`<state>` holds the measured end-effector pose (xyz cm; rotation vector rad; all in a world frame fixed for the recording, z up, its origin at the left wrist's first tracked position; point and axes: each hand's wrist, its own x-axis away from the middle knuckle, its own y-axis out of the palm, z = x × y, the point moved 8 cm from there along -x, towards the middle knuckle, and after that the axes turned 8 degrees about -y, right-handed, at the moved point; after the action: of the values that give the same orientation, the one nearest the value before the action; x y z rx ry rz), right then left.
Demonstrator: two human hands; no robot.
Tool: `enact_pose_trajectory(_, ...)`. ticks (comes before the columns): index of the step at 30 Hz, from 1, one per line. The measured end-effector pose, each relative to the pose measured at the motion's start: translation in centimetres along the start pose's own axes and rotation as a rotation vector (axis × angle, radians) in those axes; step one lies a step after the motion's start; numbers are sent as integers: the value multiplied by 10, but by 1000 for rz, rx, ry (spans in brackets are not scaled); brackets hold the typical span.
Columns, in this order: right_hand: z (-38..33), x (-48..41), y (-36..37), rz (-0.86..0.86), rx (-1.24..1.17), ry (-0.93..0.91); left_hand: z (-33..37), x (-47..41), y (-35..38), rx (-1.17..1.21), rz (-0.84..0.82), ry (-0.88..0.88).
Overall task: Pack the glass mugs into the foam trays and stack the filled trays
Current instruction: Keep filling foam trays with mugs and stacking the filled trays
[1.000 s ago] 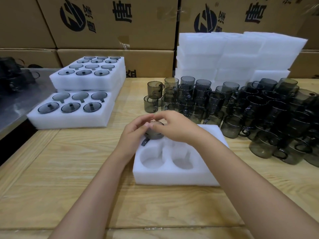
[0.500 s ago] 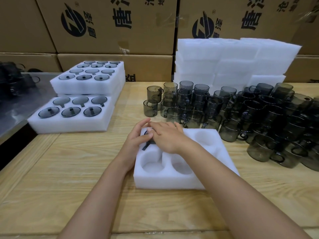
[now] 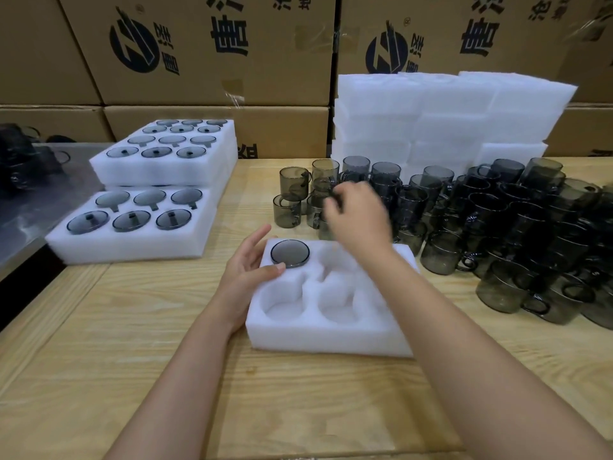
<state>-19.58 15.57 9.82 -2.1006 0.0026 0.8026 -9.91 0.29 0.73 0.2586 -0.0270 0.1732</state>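
Foam tray (image 3: pixel 331 333) is positioned at the centre of the table (image 3: pixel 132 343), long axis running left to right, pockets facing up. One glass mug (image 3: pixel 290 253) is seated in the far-left pocket, its axis vertical and a round dark end facing up; the handle is not seen. The pockets beside and in front of it are open; those at the right end are hidden by the forearm.

Left hand (image 3: pixel 247 270) is laid against the tray's left edge, fingers relaxed and extended, nothing grasped; the thumb is rested on the foam just beside the seated mug.

Right hand (image 3: pixel 360 217) is held above the near edge of the loose mugs (image 3: pixel 497 234), which are massed upright behind and to the right of the tray. The hand is blurred and the fingers appear curled; whether a mug is grasped cannot be told.

Filled trays (image 3: pixel 132 240) are stacked at the far left of the table. Empty foam stack (image 3: pixel 447 111) is piled behind the loose mugs, against cardboard boxes (image 3: pixel 199 54).
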Motion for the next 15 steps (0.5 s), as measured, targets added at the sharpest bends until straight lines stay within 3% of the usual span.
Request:
enact_pose_trajectory(3, 61, -8, -52, 142, 135, 159, -1, -2, -1, 58, 31, -9)
enact_pose_trajectory(5, 91, -6, -60, 65, 255, 201, -1, -3, -2, 105, 61, -15)
enact_pose_trajectory(12, 99, -4, -47, -64, 287, 43, -2, -3, -6, 122, 101, -18)
enact_pose_trajectory(15, 94, 5, -58, 9, 233, 25, -2, -3, -6, 136, 107, -30)
